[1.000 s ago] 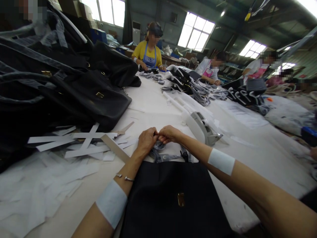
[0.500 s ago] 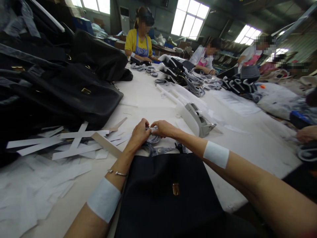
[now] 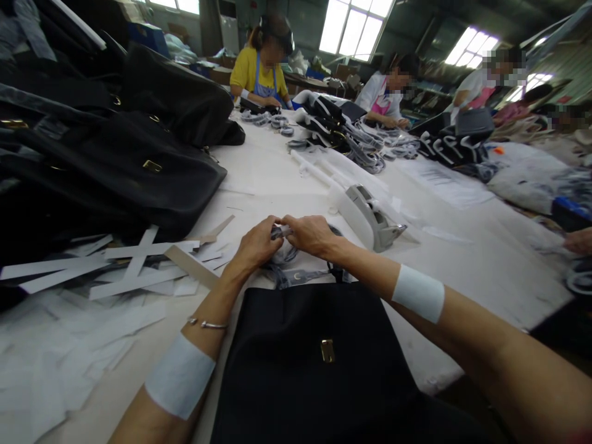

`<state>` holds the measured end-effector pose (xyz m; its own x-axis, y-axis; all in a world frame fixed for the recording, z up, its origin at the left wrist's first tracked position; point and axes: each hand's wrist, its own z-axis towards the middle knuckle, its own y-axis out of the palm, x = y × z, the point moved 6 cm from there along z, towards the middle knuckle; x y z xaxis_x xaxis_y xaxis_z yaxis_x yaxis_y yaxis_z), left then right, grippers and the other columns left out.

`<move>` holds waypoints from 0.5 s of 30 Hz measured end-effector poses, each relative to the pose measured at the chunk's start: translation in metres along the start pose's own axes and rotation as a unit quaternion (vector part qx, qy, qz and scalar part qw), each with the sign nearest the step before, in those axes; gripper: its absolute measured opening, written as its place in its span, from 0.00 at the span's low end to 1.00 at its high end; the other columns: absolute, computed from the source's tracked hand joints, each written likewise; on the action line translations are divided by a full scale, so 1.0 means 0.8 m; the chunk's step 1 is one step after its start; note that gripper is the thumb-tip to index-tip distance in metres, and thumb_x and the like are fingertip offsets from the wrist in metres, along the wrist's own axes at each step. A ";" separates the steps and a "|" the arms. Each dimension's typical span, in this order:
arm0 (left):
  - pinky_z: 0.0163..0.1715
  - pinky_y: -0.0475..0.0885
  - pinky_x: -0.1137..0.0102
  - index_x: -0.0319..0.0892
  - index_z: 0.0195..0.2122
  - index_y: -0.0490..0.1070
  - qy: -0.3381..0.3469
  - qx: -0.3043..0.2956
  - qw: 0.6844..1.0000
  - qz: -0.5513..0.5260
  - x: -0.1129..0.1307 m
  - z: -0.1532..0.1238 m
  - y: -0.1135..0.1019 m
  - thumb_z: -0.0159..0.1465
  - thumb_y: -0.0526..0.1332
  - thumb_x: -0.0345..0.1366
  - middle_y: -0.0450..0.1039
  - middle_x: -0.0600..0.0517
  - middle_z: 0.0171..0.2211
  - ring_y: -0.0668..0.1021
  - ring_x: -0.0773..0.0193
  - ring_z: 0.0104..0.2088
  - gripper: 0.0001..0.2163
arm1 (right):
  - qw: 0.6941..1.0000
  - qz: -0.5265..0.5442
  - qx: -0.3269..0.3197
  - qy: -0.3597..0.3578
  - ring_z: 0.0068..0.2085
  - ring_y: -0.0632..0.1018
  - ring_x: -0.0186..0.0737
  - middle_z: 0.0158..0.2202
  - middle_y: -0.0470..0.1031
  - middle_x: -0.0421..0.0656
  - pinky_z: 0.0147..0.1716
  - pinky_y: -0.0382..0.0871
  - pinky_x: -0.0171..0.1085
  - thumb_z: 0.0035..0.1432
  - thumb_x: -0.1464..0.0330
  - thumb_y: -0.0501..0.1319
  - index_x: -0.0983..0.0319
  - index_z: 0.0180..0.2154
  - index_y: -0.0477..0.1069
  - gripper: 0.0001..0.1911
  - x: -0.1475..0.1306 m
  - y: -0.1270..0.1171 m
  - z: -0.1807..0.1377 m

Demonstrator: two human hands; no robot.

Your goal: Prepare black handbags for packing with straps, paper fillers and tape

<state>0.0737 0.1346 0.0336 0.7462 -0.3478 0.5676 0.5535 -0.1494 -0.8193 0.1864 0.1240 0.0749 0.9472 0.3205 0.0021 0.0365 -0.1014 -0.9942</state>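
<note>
Both hands meet over the near middle of the desk, just past the top edge of a black handbag that lies flat at the near edge with its brass clasp facing up. The left hand and the right hand are drawn close together, fingers curled in and pinching a small grey piece of the bag's strap wrapping, which is bunched on the desk under the knuckles and runs back toward the bag. The work in hand looks like peeling or unwinding this protective wrap from the strap; what exactly sits between the fingertips is too small to tell. The next move would seem to call for a firm pinch on the loose end with one hand while the other steadies the strap, then a pull away from the bag. To the left lie white paper strips, behind them a heap of black bags toward the left edge. A grey tape dispenser stands just right of the hands. Other people work at the far end, beside piled straps.
</note>
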 end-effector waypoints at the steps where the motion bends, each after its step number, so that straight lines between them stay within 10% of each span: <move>1: 0.43 0.69 0.63 0.47 0.53 0.63 -0.011 0.019 1.000 0.021 -0.003 0.000 -0.004 0.59 0.59 0.34 0.74 0.48 0.46 0.76 0.52 0.46 0.20 | 1.000 0.003 0.022 0.004 0.44 0.78 0.52 0.44 0.78 0.52 0.41 0.67 0.42 0.60 0.64 0.56 0.58 0.61 0.57 0.28 0.003 -0.008 -0.004; 4: 0.50 0.65 0.59 0.40 0.56 0.62 -0.047 0.112 0.987 0.101 -0.012 0.000 -0.025 0.59 0.59 0.34 0.70 0.40 0.51 0.71 0.48 0.51 0.23 | 0.997 0.055 0.048 0.023 0.39 0.78 0.45 0.39 0.79 0.47 0.37 0.65 0.36 0.59 0.63 0.58 0.59 0.57 0.64 0.24 0.017 -0.027 -0.022; 7: 0.50 0.65 0.63 0.41 0.51 0.68 -0.044 0.141 0.984 0.102 -0.005 -0.002 -0.045 0.60 0.59 0.35 0.71 0.43 0.49 0.72 0.51 0.50 0.18 | 0.982 0.159 -0.099 0.019 0.30 0.77 0.37 0.29 0.78 0.41 0.31 0.63 0.30 0.56 0.66 0.60 0.60 0.38 0.76 0.10 0.027 -0.012 -0.050; 10: 0.37 0.66 0.69 0.44 0.38 0.74 -0.004 0.015 1.000 0.017 0.020 -0.007 -0.042 0.61 0.57 0.38 0.76 0.51 0.36 0.75 0.59 0.37 0.08 | 0.952 0.206 -0.227 -0.008 0.26 0.74 0.33 0.25 0.76 0.39 0.25 0.60 0.29 0.54 0.66 0.61 0.61 0.32 0.78 0.08 0.024 0.014 -0.084; 15: 0.26 0.60 0.71 0.46 0.30 0.76 0.092 -0.249 0.964 0.003 0.075 -0.048 0.003 0.57 0.62 0.44 0.74 0.54 0.26 0.74 0.62 0.28 0.08 | 0.956 0.196 -0.217 -0.009 0.28 0.73 0.34 0.29 0.77 0.41 0.25 0.59 0.30 0.55 0.67 0.59 0.61 0.36 0.78 0.10 0.027 0.036 -0.094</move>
<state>0.1053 0.0777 0.0625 0.6457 -0.5012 0.5760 0.2682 -0.5574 -0.7857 0.2317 0.0571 0.0547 0.9097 0.1927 -0.3678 -0.1887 -0.5973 -0.7795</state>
